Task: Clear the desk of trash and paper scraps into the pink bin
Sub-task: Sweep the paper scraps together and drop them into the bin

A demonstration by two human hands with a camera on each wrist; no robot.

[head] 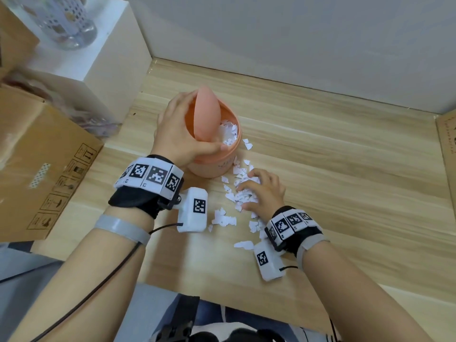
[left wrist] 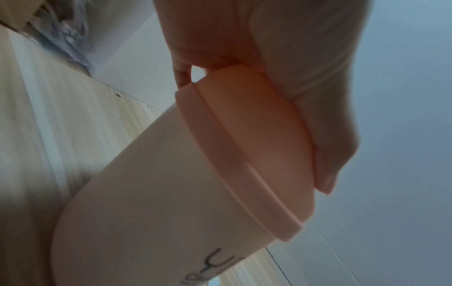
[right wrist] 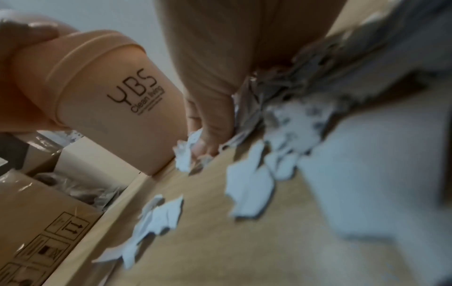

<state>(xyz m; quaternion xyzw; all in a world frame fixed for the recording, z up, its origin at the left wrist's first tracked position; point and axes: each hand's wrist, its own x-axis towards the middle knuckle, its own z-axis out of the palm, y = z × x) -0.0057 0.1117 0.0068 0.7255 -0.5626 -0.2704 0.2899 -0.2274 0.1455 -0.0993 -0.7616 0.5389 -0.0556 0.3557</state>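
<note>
hands (head: 261, 191) on scraps (head: 243, 197), beside bin (head: 212, 166)

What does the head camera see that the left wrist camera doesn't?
Only the head view shows inside the pink bin: its lid tipped up, paper scraps in it and across the desk, and the right hand gathering them. Only the left wrist view shows the bin's side wall close up from below. Both show the left hand gripping the bin's top.
</note>
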